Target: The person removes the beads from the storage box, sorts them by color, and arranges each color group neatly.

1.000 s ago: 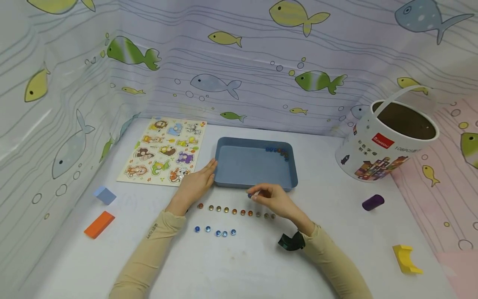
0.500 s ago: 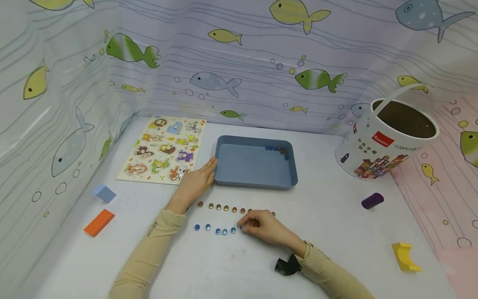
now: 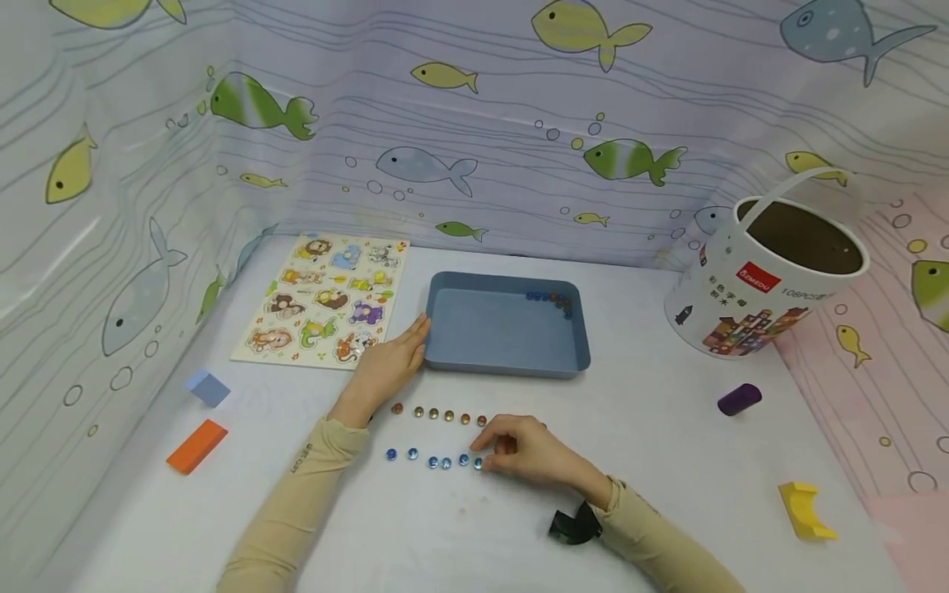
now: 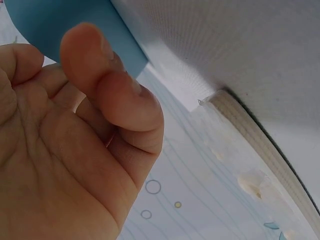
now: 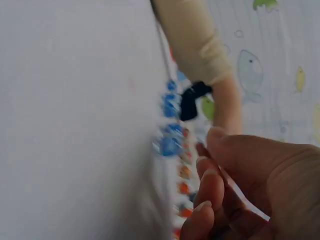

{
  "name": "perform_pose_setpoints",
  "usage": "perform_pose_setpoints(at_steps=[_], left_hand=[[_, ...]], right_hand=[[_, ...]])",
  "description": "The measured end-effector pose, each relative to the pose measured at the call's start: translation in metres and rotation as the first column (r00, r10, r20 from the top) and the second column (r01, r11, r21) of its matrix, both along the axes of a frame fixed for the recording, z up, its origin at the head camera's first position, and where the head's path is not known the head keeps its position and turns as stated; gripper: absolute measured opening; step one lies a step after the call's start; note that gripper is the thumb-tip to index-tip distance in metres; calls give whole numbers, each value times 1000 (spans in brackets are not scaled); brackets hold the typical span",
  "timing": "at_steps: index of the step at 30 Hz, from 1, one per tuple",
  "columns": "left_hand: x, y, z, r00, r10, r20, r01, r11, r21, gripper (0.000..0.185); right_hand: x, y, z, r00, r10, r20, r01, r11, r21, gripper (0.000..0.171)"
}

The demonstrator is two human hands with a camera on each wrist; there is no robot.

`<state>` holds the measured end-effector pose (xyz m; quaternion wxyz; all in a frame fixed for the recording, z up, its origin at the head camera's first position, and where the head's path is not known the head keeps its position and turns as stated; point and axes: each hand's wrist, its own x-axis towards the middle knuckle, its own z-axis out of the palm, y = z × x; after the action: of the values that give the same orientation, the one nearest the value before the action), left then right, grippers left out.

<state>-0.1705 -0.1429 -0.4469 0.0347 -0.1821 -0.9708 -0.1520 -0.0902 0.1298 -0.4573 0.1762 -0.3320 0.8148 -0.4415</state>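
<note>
Nearest, well in front of the blue tray [image 3: 445,329], sits the right hand [image 3: 530,451], knuckles up and fingers curled, with fingertips [image 3: 495,449] right at a blue bead [image 3: 478,464]. Impossible to say from either view whether pinching that bead or merely touching it; blurred in the wrist view, with the bead just beside the fingers. Forms the right end of the blue row [image 3: 433,459], which lies on the white tabletop parallel to the tray's near wall. A little closer to the tray runs the amber row [image 3: 441,414], longer, its right end hidden behind the right hand. Closer again, against the tray's near-left corner, rests the left hand [image 3: 389,362], fingers straight and flat on the outer wall, gripping nothing. Inside the tray, only a small cluster of leftover beads [image 3: 552,300], blue and orange mixed, tucked into the far-right corner, well apart from both rows. Probably well past halfway, then: most beads already out and lined up by colour, that last handful left to fetch and place. Left of the tray, a wooden animal puzzle board [image 3: 326,298]; well to its right, a white bucket [image 3: 756,288].
</note>
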Motion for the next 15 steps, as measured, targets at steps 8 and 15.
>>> perform_pose_setpoints(at_steps=[8,15], left_hand=[[-1,-1,-2,1000,-2,-2,2,1000,-4,49],[1,0,0,1000,4,-15,-4,1000,4,48]], right_hand=[[-43,29,34,972,-225,73,231,969,-87,22],[-106,50,42,872,-489,5,489,871,-55,27]])
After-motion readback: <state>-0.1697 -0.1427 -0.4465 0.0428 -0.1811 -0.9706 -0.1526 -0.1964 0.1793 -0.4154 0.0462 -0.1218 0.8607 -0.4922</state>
